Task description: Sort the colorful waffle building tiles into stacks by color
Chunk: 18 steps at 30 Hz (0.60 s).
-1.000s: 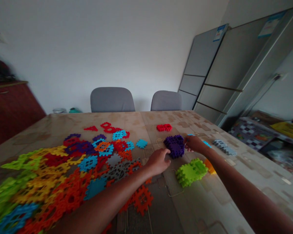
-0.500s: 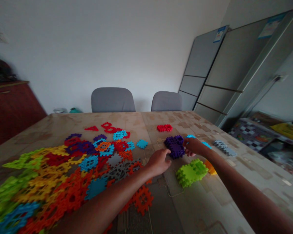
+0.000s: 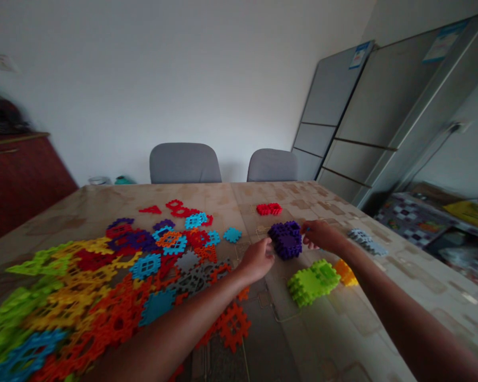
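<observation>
A stack of dark purple interlocking plastic tiles [image 3: 289,240] stands on the table between my two hands. My left hand [image 3: 258,260] is at its left side, fingers loosely bent, with a small gap to the stack. On the other side my right hand [image 3: 322,236] hovers by the stack's right edge, its fingers curved downward and apart; I make out nothing firmly held. In front sits a lime green tile stack [image 3: 314,284], and an orange-yellow stack [image 3: 346,273] is partly behind my right forearm. Beyond the purple one is a red stack [image 3: 269,209].
Many loose tiles cover the left side, among them orange tiles [image 3: 234,324], yellow tiles [image 3: 69,289] and a blue tile [image 3: 145,266]. A single light blue tile [image 3: 232,234] lies mid-table. Grey tiles [image 3: 367,243] are at the right. Two grey chairs [image 3: 185,162] stand behind the table.
My left hand has drawn back slightly left from the purple stack. My right hand has shifted slightly right, and the light blue pieces near it are now hidden.
</observation>
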Motion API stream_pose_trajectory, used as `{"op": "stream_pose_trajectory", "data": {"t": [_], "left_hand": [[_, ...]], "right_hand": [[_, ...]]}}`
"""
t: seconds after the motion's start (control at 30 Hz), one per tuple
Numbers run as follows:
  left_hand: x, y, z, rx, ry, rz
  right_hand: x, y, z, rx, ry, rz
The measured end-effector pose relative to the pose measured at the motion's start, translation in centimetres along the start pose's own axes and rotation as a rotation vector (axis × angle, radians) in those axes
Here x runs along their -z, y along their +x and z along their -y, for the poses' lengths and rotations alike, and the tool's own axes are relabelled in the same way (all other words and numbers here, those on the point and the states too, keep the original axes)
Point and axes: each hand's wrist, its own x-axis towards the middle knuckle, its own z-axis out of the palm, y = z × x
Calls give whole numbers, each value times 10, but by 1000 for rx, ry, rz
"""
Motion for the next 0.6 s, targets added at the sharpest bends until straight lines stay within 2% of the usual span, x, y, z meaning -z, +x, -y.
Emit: {"op": "stream_pose_trajectory", "data": {"t": [0.23, 0.43, 0.53, 0.6], "left_hand": [[-8, 8, -4, 23, -86, 4], [-8, 4, -9, 14, -96, 24], [-2, -2, -15, 1, -99, 40], [10, -9, -18, -14, -102, 51]], "right_hand": [[-1, -9, 12, 75, -58, -30], [0, -8, 24, 136, -102, -119], [1, -10, 37, 180, -106, -181], [2, -18, 47, 220, -103, -227]]}}
